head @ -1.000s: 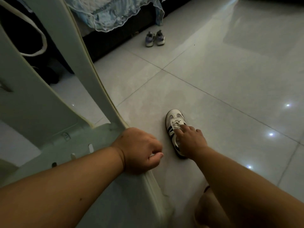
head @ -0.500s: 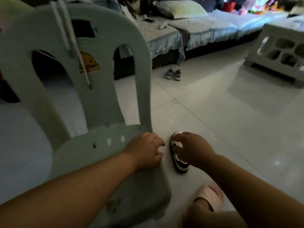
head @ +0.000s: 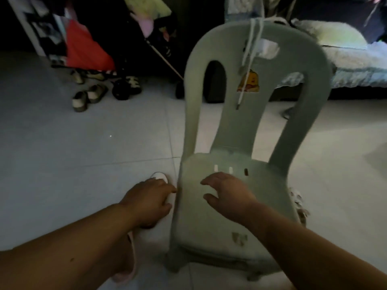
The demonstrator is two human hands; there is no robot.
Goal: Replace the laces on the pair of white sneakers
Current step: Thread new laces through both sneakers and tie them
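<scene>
Sneaker first: only its white toe is seen, on the floor just beside the chair's left edge, since the rest is covered by the left hand. Those fingers are bent down over it, but whether it's actually gripped can't be told, too blurry. The right hand is held over the chair seat, fingers spread and loosely bent, nothing held, probably kept free to take the shoe. Laces are draped over the top of the chair's back, likely parked within reach. No box or bag is seen. A patterned thing at the chair's right edge might be the second sneaker.
</scene>
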